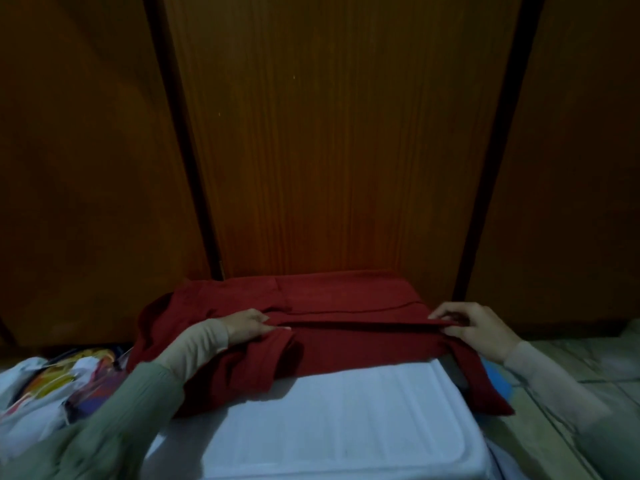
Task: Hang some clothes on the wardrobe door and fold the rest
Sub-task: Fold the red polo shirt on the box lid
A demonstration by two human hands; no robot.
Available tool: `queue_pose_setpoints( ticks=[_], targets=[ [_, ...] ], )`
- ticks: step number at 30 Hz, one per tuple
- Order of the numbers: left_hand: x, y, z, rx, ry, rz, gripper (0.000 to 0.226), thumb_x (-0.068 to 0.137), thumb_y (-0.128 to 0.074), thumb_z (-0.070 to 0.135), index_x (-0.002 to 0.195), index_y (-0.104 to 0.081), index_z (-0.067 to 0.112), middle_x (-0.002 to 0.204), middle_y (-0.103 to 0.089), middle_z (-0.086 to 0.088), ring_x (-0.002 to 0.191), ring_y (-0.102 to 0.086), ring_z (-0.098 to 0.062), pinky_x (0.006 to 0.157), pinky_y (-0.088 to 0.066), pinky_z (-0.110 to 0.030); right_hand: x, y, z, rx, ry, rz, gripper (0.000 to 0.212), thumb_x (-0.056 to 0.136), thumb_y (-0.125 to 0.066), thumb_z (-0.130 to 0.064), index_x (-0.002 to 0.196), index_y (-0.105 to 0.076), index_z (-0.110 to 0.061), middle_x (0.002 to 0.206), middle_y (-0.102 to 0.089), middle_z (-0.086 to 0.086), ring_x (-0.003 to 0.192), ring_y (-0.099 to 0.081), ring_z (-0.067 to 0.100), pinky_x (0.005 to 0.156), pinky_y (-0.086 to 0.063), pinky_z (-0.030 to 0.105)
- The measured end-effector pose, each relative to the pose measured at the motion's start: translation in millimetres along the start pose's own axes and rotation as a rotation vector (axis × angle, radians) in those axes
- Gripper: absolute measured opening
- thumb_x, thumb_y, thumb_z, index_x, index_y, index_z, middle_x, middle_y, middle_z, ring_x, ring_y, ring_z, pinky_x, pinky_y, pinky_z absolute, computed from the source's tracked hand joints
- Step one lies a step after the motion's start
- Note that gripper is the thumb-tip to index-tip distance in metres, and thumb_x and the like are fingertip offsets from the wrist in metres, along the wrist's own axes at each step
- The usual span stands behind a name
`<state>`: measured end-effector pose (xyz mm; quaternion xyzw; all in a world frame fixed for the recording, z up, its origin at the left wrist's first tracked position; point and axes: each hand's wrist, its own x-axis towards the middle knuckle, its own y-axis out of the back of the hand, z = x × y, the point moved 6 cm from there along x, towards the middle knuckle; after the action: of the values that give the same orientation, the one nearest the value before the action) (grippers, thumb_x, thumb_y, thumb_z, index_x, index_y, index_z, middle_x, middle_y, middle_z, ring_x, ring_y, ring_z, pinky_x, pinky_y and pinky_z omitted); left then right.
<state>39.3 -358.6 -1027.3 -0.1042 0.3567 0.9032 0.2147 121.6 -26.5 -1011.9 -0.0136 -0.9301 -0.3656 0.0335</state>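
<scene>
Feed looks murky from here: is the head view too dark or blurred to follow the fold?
Head view: dim and soft, wardrobe doors bowed by the wide lens, right sleeve smeared; left hand, right hand and red garment remain readable.

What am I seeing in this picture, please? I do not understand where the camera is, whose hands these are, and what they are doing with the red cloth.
There is no machine here. A person wears one camera on the head, and it looks forward and down, so you see that person's own two arms. The left hand and the right hand each pinch one end of a folded edge of a red garment. The garment lies spread on a white lid, with parts hanging over its sides. Behind stands a brown wardrobe with closed doors. At the lower left lies a pile of colourful cloth. The person seems to be folding the garment.
</scene>
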Motion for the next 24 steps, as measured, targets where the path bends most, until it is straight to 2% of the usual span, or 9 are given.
queue_pose_setpoints(
  ticks=[3,5,7,8,11,13,16,19,24],
  targets=[
    [9.6,1.5,5.6,-0.137,-0.068,0.028,0.025,0.088,-0.060,0.010,0.063,-0.061,0.014,0.048,-0.056,0.014,0.042,-0.048,0.006,0.054,-0.041,-0.010,13.7,5.6,17.1,0.016,-0.099,-0.045,0.015,0.086,-0.064,-0.006,0.083,-0.068,-0.020,0.090,-0.067,0.003,0.087,-0.059,0.013,0.073,-0.041,0.014],
    [20.1,5.9,7.2,-0.118,-0.090,0.117,0.018,0.082,-0.065,0.015,0.065,-0.062,0.009,0.051,-0.059,0.011,0.048,-0.051,0.007,0.062,-0.042,-0.023,24.6,10.9,24.8,-0.003,-0.138,-0.057,0.013,0.087,-0.063,-0.008,0.084,-0.066,-0.021,0.088,-0.065,0.004,0.084,-0.058,0.012,0.067,-0.041,0.012],
    [32.7,9.8,5.0,0.010,-0.053,0.219,0.014,0.084,-0.068,0.016,0.079,-0.067,0.002,0.076,-0.069,-0.004,0.080,-0.064,-0.005,0.081,-0.045,-0.036,34.8,15.9,30.6,-0.081,-0.156,-0.024,0.015,0.090,-0.061,-0.014,0.079,-0.064,-0.024,0.088,-0.064,0.001,0.084,-0.056,0.010,0.063,-0.038,0.010],
    [36.2,11.1,5.3,0.058,-0.027,0.254,0.012,0.086,-0.067,0.017,0.081,-0.067,0.006,0.084,-0.068,-0.006,0.092,-0.063,-0.015,0.088,-0.044,-0.035,38.9,17.4,33.5,-0.115,-0.168,-0.011,0.016,0.090,-0.061,-0.018,0.076,-0.062,-0.025,0.086,-0.063,-0.001,0.084,-0.056,0.011,0.063,-0.037,0.012],
    [41.2,10.8,9.9,0.205,0.027,0.261,0.016,0.090,-0.060,0.029,0.076,-0.061,0.022,0.080,-0.062,0.003,0.098,-0.061,-0.024,0.082,-0.042,-0.024,48.6,21.2,42.1,-0.184,-0.213,0.037,0.020,0.087,-0.063,-0.037,0.070,-0.060,-0.028,0.079,-0.063,-0.005,0.083,-0.059,0.015,0.069,-0.043,0.024],
    [39.2,11.5,16.4,0.423,0.096,0.298,0.020,0.091,-0.054,0.041,0.100,-0.065,0.026,0.105,-0.063,0.000,0.112,-0.057,-0.023,0.090,-0.040,-0.026,55.4,25.0,48.6,-0.217,-0.242,0.091,0.023,0.083,-0.063,-0.048,0.071,-0.059,-0.029,0.080,-0.064,-0.006,0.083,-0.060,0.015,0.075,-0.045,0.031],
    [38.2,3.4,28.1,0.688,0.122,0.337,0.036,0.089,-0.053,0.048,0.114,-0.060,0.025,0.124,-0.058,-0.001,0.116,-0.055,-0.022,0.093,-0.041,-0.029,65.7,19.1,57.2,-0.298,-0.259,0.093,0.028,0.083,-0.057,-0.057,0.076,-0.057,-0.031,0.089,-0.063,-0.006,0.093,-0.059,0.016,0.087,-0.043,0.033],
    [40.0,-15.4,44.2,0.833,0.047,0.331,0.040,0.089,-0.053,0.038,0.123,-0.052,0.020,0.133,-0.051,-0.003,0.123,-0.049,-0.022,0.100,-0.038,-0.033,70.0,5.5,62.4,-0.311,-0.257,0.074,0.029,0.088,-0.051,-0.056,0.084,-0.057,-0.027,0.093,-0.059,-0.007,0.100,-0.055,0.015,0.099,-0.038,0.037],
    [42.4,-63.0,81.4,0.964,-0.183,0.237,0.057,0.096,-0.042,0.025,0.147,-0.021,0.016,0.154,-0.020,-0.004,0.142,-0.019,-0.022,0.113,-0.018,-0.045,73.2,-14.2,86.1,-0.106,-0.268,0.059,0.031,0.095,-0.042,-0.047,0.072,-0.052,-0.028,0.093,-0.062,-0.002,0.099,-0.057,0.022,0.094,-0.040,0.040]
  ],
)
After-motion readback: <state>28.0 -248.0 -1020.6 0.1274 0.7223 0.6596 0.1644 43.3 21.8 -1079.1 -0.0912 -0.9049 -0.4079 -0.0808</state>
